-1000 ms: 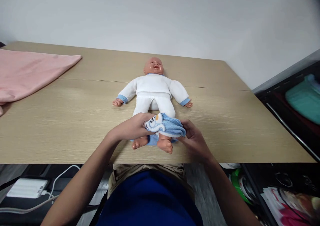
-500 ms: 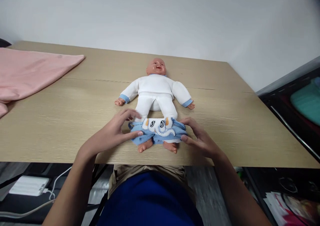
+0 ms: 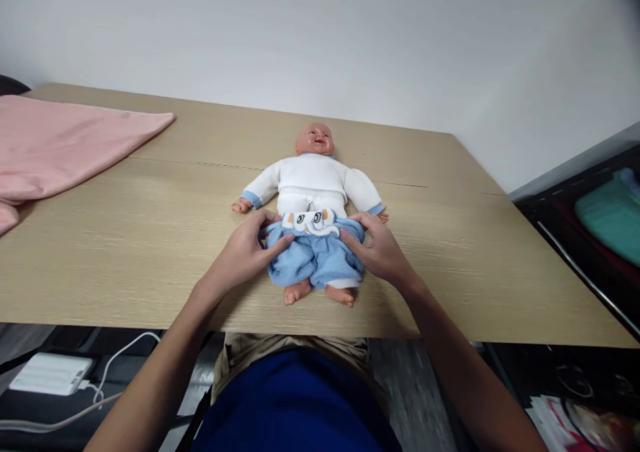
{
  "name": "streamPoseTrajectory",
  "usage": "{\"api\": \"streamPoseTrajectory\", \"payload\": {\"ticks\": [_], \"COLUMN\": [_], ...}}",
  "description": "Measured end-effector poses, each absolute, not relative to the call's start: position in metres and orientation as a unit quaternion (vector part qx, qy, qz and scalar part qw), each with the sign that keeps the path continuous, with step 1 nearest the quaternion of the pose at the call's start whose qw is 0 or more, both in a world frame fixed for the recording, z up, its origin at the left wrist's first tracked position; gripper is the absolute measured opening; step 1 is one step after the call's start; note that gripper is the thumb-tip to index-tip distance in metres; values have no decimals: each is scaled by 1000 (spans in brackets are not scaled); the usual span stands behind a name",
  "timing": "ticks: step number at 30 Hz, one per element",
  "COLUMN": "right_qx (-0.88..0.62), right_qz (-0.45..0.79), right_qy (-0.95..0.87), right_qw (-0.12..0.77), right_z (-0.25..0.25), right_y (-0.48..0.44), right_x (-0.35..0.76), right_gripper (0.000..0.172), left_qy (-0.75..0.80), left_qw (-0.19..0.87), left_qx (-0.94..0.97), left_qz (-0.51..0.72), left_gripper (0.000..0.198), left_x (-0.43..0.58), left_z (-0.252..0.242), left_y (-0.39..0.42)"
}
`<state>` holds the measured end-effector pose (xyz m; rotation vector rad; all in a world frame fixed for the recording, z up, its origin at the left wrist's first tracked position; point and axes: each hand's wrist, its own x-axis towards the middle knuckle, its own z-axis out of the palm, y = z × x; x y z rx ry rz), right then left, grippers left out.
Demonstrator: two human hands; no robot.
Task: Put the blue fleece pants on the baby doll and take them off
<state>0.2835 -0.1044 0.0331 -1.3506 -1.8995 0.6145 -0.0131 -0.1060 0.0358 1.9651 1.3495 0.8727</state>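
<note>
A baby doll [image 3: 313,175] lies on its back on the wooden table, head away from me, in a white top with blue cuffs. Blue shorts [image 3: 295,262] with a white elephant face at the waist cover its legs up to the thighs; both bare feet stick out below. My left hand [image 3: 253,244] grips the waistband at its left side, thumb on the front of the cloth. At the right side of the waistband, my right hand [image 3: 376,244] pinches the cloth the same way, with the thumb beside the elephant's trunk.
Pink cloth [image 3: 65,142] lies on the left of the table [image 3: 150,239]. Below the table's front edge, a white power bank [image 3: 51,373] with cables is at the left. A black case [image 3: 590,239] holding green cloth stands at the right.
Both hands have moved up the doll's legs, away from me, drawing the waistband from the shins to the thighs. The blue cloth is now stretched out over the legs.
</note>
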Motion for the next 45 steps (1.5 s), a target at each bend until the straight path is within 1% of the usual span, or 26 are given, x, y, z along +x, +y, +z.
{"api": "streamPoseTrajectory", "payload": {"ticks": [2, 3, 5, 8, 11, 14, 17, 21, 23, 25, 27, 29, 31, 34, 37, 41, 43, 45], "right_qx": [-502, -493, -503, -544, -529, -511, -504, -500, -499, -494, -485, -477, -470, -472, -477, -476, -477, -491], "right_qz": [188, 188, 214, 289, 359, 379, 389, 410, 450, 495, 518, 513, 498, 457, 426, 358, 305, 287], "right_qy": [-772, -776, -753, -668, -617, -612, -624, -644, -617, -569, -532, -530, -538, -558, -586, -645, -684, -690], "right_qw": [342, 346, 368, 418, 460, 469, 453, 409, 409, 433, 462, 478, 492, 507, 498, 478, 460, 449], "right_z": [35, 36, 34, 24, 8, -2, -1, 2, -1, -9, -17, -23, -25, -20, -7, 15, 24, 29], "right_y": [-104, -104, -101, -86, -63, -49, -53, -79, -91, -97, -97, -90, -82, -74, -73, -68, -56, -37], "right_x": [286, 286, 284, 278, 271, 272, 284, 306, 311, 309, 302, 293, 289, 290, 295, 290, 283, 277], "right_gripper": [22, 21, 21, 28, 38, 44, 42, 33, 28, 29, 34, 36, 37, 30, 22, 21, 23, 25], "left_qy": [479, 466, 461, 496, 499, 484, 461, 418, 403, 394, 398, 407, 415, 414, 420, 432, 415, 411], "left_qw": [245, 241, 263, 287, 350, 440, 474, 519, 560, 584, 570, 537, 500, 466, 473, 407, 415, 461], "left_qx": [775, 783, 780, 740, 690, 647, 658, 685, 665, 637, 613, 599, 610, 640, 643, 687, 685, 657], "left_qz": [331, 332, 333, 352, 390, 392, 359, 295, 286, 314, 376, 433, 455, 449, 432, 418, 432, 432], "left_gripper": [28, 24, 19, 16, 22, 35, 39, 34, 33, 35, 34, 32, 33, 35, 38, 38, 41, 46], "left_x": [-12, -11, -8, 2, 13, 14, 2, -24, -31, -28, -16, -3, 7, 7, 0, -4, -1, 3], "left_z": [35, 35, 36, 33, 23, 15, 16, 25, 23, 16, 5, -3, -5, 1, 11, 22, 25, 27], "left_y": [-102, -99, -90, -68, -42, -26, -31, -55, -65, -71, -72, -68, -62, -56, -51, -39, -28, -15]}}
